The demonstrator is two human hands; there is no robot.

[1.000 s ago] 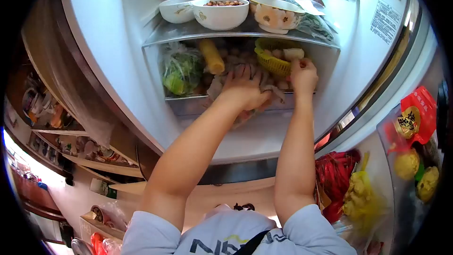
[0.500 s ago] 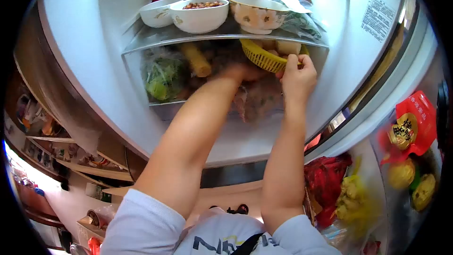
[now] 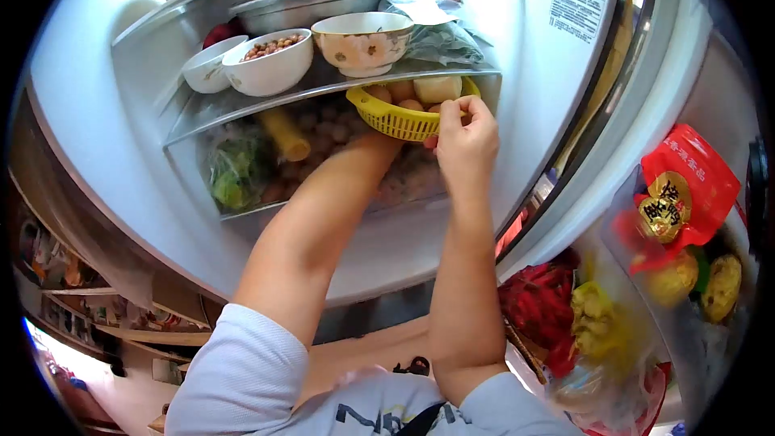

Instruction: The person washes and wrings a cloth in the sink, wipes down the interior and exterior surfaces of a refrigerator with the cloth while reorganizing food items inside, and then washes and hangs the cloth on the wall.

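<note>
A yellow plastic basket (image 3: 404, 123) holds several brown eggs (image 3: 401, 90) and a pale block-like piece (image 3: 437, 89). It sits tilted at the right of the fridge's lower compartment, just under the shelf. My right hand (image 3: 468, 137) pinches the basket's front right rim between thumb and fingers. My left forearm (image 3: 331, 186) reaches in below the basket, and the hand itself is hidden behind it. To the left of that arm are a bag of green leafy vegetables (image 3: 234, 165) and a yellow cylindrical thing (image 3: 286, 136). Several round things, perhaps eggs (image 3: 327, 131), lie behind.
Overhead, the glass shelf (image 3: 266, 97) bears a bowl of brown nuts or beans (image 3: 270, 69), a flowered bowl (image 3: 363, 44), a small white bowl (image 3: 211, 64), a metal basin (image 3: 311, 4) and bagged greens (image 3: 444, 43). At right, the open door holds a red packet (image 3: 686, 186).
The view has shifted and turned, so the fridge appears further left and tilted. My right hand keeps hold of the basket's rim. My left hand, blurred below the basket before, is now hidden behind it.
</note>
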